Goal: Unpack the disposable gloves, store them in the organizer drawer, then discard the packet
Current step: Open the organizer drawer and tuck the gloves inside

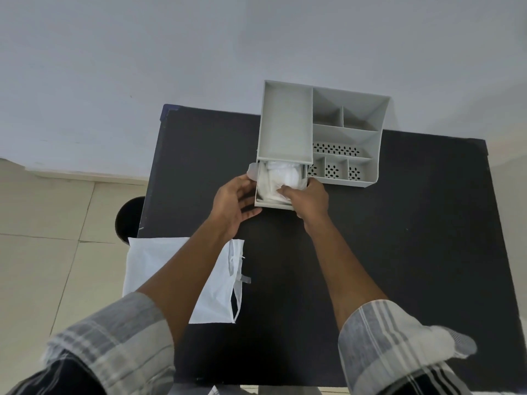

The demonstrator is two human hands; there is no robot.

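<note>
Gloves (278,181) already in pulled-out organizer drawer (273,206), far-centre of table. Right hand (309,199) fingers curled, tucking them; left hand (232,203) relaxed, steadying drawer's left side. Tuck loose edges before closing. Packet (176,263) near-left.

Right hand (309,199) fingertips buried in gloves (278,178) inside drawer (273,205); grip unreadable. Drawer rear hidden under organizer (288,124). Packet (162,263) at tabletop's left edge half covered by left forearm. Bin (128,218) mostly behind table (399,252). Sleeves cropped at frame bottom.
</note>
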